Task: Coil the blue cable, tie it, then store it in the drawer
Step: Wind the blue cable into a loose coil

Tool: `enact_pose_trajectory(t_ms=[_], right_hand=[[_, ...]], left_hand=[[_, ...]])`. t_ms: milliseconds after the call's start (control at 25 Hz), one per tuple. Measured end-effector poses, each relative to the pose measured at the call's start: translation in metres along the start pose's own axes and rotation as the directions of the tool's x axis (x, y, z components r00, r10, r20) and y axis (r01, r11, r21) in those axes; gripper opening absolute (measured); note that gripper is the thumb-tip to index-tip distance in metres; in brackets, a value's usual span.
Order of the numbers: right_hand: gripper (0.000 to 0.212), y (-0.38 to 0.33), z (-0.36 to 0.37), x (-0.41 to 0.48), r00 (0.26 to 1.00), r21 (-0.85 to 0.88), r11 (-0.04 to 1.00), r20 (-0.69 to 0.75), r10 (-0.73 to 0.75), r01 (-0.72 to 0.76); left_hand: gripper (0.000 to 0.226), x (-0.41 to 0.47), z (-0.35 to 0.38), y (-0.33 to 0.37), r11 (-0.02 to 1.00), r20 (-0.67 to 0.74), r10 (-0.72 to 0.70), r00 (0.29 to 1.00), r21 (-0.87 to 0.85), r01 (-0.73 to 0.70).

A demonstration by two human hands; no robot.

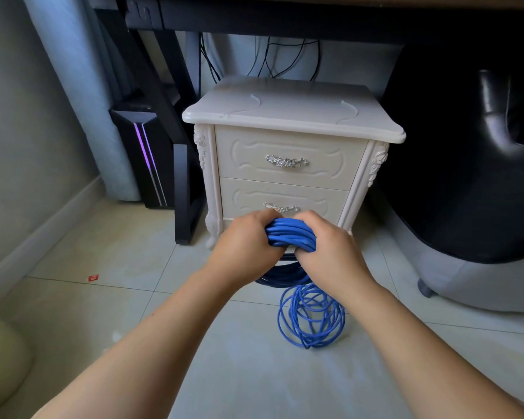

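Both hands are closed around a bundle of the blue cable [291,234], the left hand [245,246] gripping its left end and the right hand [330,249] its right end, held in front of the lower drawer [285,199] (shut) of a white nightstand [288,116]. Loose loops hang down onto the tiled floor [103,297] below the hands.

Cable [291,234] before nightstand [288,116]; computer tower [146,155] left of it.
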State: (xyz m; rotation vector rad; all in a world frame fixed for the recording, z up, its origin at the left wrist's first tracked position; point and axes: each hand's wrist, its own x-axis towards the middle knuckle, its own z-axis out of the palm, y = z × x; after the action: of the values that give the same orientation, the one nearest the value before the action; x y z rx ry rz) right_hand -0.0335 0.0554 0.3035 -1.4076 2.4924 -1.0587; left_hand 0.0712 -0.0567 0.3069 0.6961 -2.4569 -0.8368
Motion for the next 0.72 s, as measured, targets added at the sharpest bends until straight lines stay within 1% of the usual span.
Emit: enact_pose_trajectory(t_ms=[80,120,200,280,320,440,480,560,640,720], right_hand=[[0.034,-0.003,-0.001,0.002,0.998,0.106,0.994,-0.058,0.04,-0.034],[0.033,-0.003,-0.001,0.003,0.994,0.182,0.982,-0.077,0.072,-0.057],[0.031,-0.003,-0.004,0.008,0.989,0.34,0.935,-0.069,0.127,-0.097],[0.034,-0.001,-0.01,0.009,0.987,0.487,0.862,0.007,0.159,-0.143],[0.037,0.0,-0.011,0.009,0.984,0.553,0.815,0.059,0.169,-0.173],[0.045,0.002,-0.003,0.006,0.961,0.698,0.661,0.181,0.211,-0.277],[0.049,0.004,0.003,0.006,0.953,0.715,0.631,0.196,0.231,-0.3],[0.055,0.003,0.011,0.005,0.943,0.721,0.613,0.193,0.27,-0.323],[0.054,0.0,0.014,0.005,0.938,0.717,0.613,0.183,0.294,-0.332],[0.053,-0.002,0.016,0.005,0.932,0.725,0.599,0.176,0.317,-0.341]], left_hand=[[0.009,0.003,-0.003,0.001,0.992,-0.035,-0.059,0.998,-0.109,0.055],[0.008,0.004,-0.005,0.002,0.975,-0.042,-0.109,0.993,-0.197,0.098],[0.007,0.006,-0.008,0.006,0.895,-0.017,-0.225,0.974,-0.399,0.199],[0.008,0.008,-0.011,0.008,0.774,0.035,-0.335,0.942,-0.559,0.296],[0.01,0.009,-0.012,0.009,0.698,0.07,-0.389,0.919,-0.629,0.343],[0.011,0.014,-0.014,0.007,0.436,0.186,-0.521,0.833,-0.781,0.447],[0.011,0.015,-0.012,0.006,0.355,0.211,-0.55,0.808,-0.816,0.455],[0.011,0.016,-0.009,0.006,0.23,0.24,-0.576,0.781,-0.869,0.438],[0.011,0.016,-0.007,0.008,0.145,0.248,-0.581,0.775,-0.906,0.399],[0.011,0.014,-0.003,0.01,0.085,0.252,-0.574,0.779,-0.928,0.363]])
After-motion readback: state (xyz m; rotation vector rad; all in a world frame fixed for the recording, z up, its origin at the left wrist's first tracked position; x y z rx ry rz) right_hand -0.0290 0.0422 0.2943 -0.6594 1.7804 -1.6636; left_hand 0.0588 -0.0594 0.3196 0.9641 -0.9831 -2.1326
